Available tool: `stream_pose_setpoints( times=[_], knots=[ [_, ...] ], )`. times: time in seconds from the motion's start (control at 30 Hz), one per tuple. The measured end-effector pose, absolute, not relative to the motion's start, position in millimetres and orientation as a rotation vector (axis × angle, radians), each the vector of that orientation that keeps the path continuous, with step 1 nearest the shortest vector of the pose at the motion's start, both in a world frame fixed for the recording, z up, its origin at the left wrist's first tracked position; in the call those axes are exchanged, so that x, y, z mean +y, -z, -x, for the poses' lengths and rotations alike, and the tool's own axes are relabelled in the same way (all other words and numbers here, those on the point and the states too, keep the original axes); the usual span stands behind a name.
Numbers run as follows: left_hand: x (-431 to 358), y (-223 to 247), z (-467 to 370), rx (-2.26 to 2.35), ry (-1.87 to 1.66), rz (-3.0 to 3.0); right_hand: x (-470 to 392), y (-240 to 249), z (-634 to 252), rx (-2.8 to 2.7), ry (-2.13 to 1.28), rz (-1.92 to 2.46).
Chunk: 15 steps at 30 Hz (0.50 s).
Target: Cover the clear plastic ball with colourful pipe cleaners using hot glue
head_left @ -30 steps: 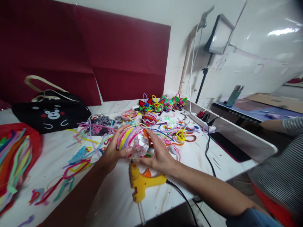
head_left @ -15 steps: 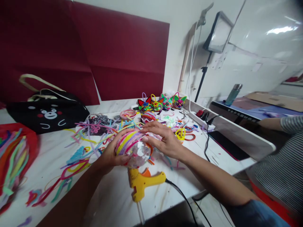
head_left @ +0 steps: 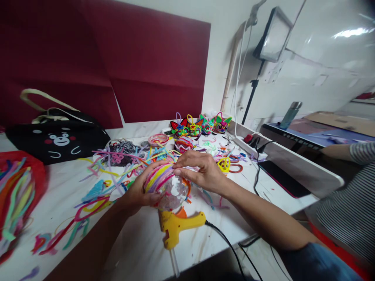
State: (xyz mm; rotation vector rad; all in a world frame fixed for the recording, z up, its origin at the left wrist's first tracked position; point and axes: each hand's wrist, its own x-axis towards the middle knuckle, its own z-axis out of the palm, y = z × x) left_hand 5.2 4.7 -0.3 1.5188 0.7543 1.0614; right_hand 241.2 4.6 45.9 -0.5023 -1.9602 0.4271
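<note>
A clear ball (head_left: 173,198), partly wrapped in yellow, purple and pink pipe cleaners (head_left: 158,180), rests in my left hand (head_left: 140,190), whose fingers curve round its left side. My right hand (head_left: 202,170) is on the ball's upper right, thumb and bent fingers closed together at a pipe cleaner there; the fingertips are partly hidden. White patches show on the ball's bare part. Just below it lies a yellow glue gun (head_left: 178,227) with a clear glue stick in its back end and a black cord.
Loose pipe cleaners (head_left: 95,207) cover the tabletop. At the back stand several colourful animal-face ornaments (head_left: 193,128). A black bag (head_left: 58,138) and a red bag of pipe cleaners (head_left: 38,183) are left. A phone (head_left: 283,178) and power strip (head_left: 251,148) lie right, near a person in stripes (head_left: 351,207).
My right fingers have bent more and drawn in on the ball's top. The ball has shifted slightly in my left hand. The glue gun stays in place.
</note>
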Motion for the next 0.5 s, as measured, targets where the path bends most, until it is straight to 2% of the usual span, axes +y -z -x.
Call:
stream_pose_setpoints(
  times=[0.27, 0.5],
  knots=[
    [8.5, 5.2, -3.4, 0.746, -1.026, -1.538, 3.8, -44.5, -240.9, -1.899, -0.591, 0.639],
    [6.5, 2.8, -5.8, 0.713, -0.939, -1.502, 5.6, -46.3, -241.0, -1.937, -0.551, 0.672]
  ],
)
